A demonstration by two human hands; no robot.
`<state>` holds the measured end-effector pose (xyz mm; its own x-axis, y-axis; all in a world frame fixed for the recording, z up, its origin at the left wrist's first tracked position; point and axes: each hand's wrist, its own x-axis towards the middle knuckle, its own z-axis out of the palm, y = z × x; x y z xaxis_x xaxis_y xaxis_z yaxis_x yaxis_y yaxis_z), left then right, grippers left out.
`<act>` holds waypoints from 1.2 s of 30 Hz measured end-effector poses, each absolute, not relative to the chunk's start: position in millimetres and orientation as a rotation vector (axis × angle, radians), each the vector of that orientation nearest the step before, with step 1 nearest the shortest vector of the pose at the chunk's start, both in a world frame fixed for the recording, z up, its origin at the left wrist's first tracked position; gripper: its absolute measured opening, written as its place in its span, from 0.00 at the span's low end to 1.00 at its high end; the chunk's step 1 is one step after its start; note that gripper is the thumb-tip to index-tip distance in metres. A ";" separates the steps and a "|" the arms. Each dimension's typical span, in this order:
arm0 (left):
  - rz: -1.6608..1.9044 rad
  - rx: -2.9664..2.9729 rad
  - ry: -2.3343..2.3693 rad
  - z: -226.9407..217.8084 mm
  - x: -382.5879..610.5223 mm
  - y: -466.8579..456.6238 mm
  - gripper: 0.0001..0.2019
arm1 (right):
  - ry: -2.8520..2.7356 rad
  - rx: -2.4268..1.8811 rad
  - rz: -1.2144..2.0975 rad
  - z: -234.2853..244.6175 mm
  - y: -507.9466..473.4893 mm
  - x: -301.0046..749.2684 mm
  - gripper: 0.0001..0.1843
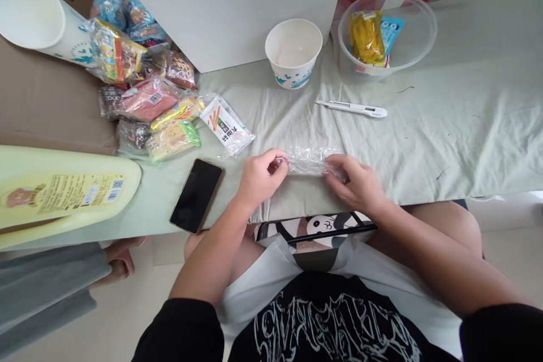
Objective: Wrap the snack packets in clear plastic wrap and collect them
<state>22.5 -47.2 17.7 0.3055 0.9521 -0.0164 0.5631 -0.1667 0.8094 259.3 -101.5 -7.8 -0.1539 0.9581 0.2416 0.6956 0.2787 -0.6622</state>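
Observation:
A crinkled clear plastic wrapper (307,161) stretches between my two hands near the table's front edge. My left hand (265,175) pinches its left end, thumb against the curled fingers. The right end is gripped by my right hand (354,181), thumb below and fingers above. Whatever the wrapper may contain cannot be made out. Beyond it to the right lies a white utility knife (353,108). A white snack packet (227,124) with printed sticks on it rests up and left of my left hand. Nearer the edge on that side is a dark-screened phone (197,195).
At the back stand a paper cup (293,62) and a clear plastic bowl (418,48) holding a yellow packet (367,37). Wrapped snacks (148,99) are heaped on the left beside a tipped paper bucket (70,31). A large yellow bottle (68,192) lies at front left. Boxes (233,5) stand behind.

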 end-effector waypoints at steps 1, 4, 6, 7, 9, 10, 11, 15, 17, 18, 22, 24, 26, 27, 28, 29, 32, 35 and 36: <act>0.671 1.825 1.402 17.6 22.9 -47.1 0.07 | -1.842 -1.559 0.537 -8.3 -100.2 259.8 0.14; 0.593 1.911 1.548 14.6 26.1 -47.9 0.05 | -1.701 -1.695 0.488 -9.9 -94.7 260.6 0.21; 0.544 2.010 1.633 11.8 28.7 -49.1 0.03 | -1.726 -1.730 0.351 -10.6 -91.2 260.0 0.21; 0.537 2.057 1.653 10.6 30.0 -49.7 0.05 | -1.759 -1.725 0.255 -10.4 -90.1 259.3 0.20; 0.541 2.151 1.621 8.8 32.0 -50.7 0.11 | -1.867 -1.625 0.093 -8.8 -89.4 256.7 0.18; 0.536 2.200 1.568 8.4 32.6 -50.8 0.12 | -1.940 -1.545 0.057 -7.4 -89.6 255.1 0.18; 0.517 2.248 1.496 8.1 33.1 -50.7 0.12 | -2.018 -1.464 0.056 -5.9 -90.0 253.3 0.19; 0.435 2.347 1.259 7.8 33.8 -48.7 0.09 | -2.223 -1.433 0.207 -3.5 -90.3 249.4 0.27; 0.492 2.331 1.244 7.4 34.5 -48.1 0.09 | -2.255 -1.474 0.259 -4.8 -89.7 251.4 0.27; 0.552 2.308 1.263 6.9 34.9 -48.0 0.09 | -2.271 -1.463 0.275 -5.6 -89.7 253.4 0.24; 0.857 2.085 1.384 1.4 35.9 -46.2 0.08 | -2.218 -1.346 0.452 -3.6 -92.2 262.3 0.18; 0.973 1.844 1.334 -3.6 36.5 -44.1 0.12 | -2.014 -1.415 0.565 0.6 -93.9 263.8 0.21; 1.011 1.526 1.174 -8.4 39.0 -42.6 0.19 | -1.754 -1.542 0.612 4.5 -94.7 261.6 0.22; 0.994 1.371 1.075 -10.0 41.3 -42.6 0.22 | -1.640 -1.589 0.613 5.5 -94.9 259.2 0.21; 0.955 1.241 0.984 -10.9 44.3 -43.3 0.26 | -1.555 -1.612 0.616 5.6 -95.2 256.2 0.20; 0.906 1.145 0.914 -10.8 48.0 -44.7 0.29 | -1.507 -1.606 0.629 4.7 -95.5 253.0 0.19; 0.794 1.042 0.886 -5.7 60.4 -50.4 0.26 | -1.543 -1.438 0.690 -1.9 -97.0 246.7 0.22; 0.757 1.098 0.960 2.0 68.9 -52.7 0.13 | -1.553 -1.306 0.785 -9.6 -96.3 250.7 0.26; 0.749 1.119 0.966 4.1 69.8 -52.2 0.10 | -1.524 -1.291 0.831 -11.4 -95.0 253.8 0.27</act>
<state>69.8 -52.2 4.1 0.4090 0.8778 -0.2492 -0.0229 0.2829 0.9589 253.8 -95.0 -11.4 -0.0033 0.9739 0.2270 0.3365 0.2149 -0.9168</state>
